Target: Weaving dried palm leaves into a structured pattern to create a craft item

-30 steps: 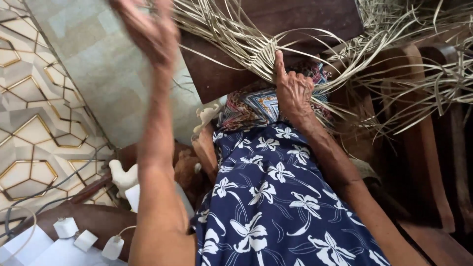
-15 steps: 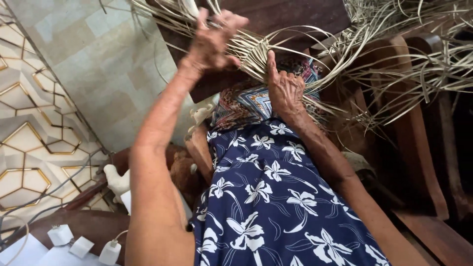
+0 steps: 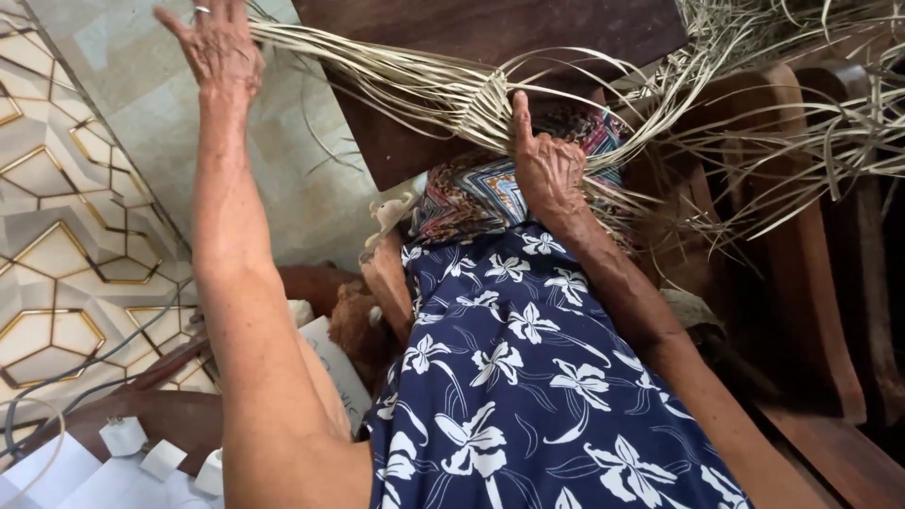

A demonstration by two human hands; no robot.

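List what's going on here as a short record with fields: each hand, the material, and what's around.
Left hand: raised up and out to the left, drawing a bundle of pale straw strands taut
Right hand: pressed on the woven knot, thumb up
Material: long dry strips, loose ends fanning right
Lap: navy floral dress
Behind: dark wooden board
Left side: patterned tiled floor, white plugs

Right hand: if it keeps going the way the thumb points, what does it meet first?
The right hand rests on the lap with its thumb pointing up. Straight on, it meets the woven knot of pale strips just above the thumb tip, then the dark wooden board. Depth is unclear; the thumb may already touch the strips.
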